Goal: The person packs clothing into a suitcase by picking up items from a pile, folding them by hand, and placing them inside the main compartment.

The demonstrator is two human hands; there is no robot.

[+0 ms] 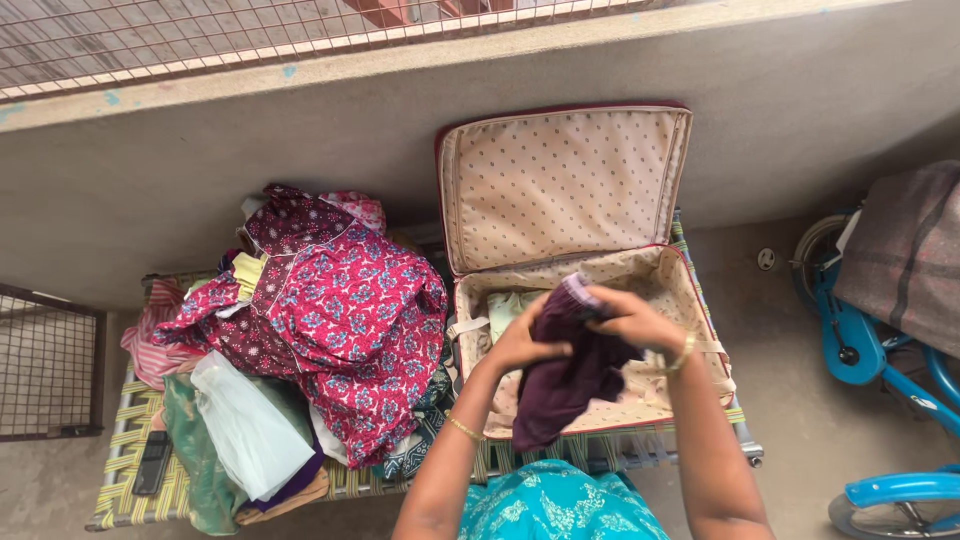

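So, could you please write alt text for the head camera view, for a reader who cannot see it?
Seen from above, a person's left hand and right hand hold a dark purple garment over an open suitcase with dotted beige lining. The suitcase rests on a woven cot beside a pile of clothes, topped by a red floral piece. A blue bicycle stands at the right.

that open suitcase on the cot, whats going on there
A person holds a dark purple cloth garment in both hands, left hand and right hand, over the open beige-lined suitcase. A pale green folded cloth already lies inside it. Beside the case, a heap of clothes topped by a red floral garment sits on the woven cot.
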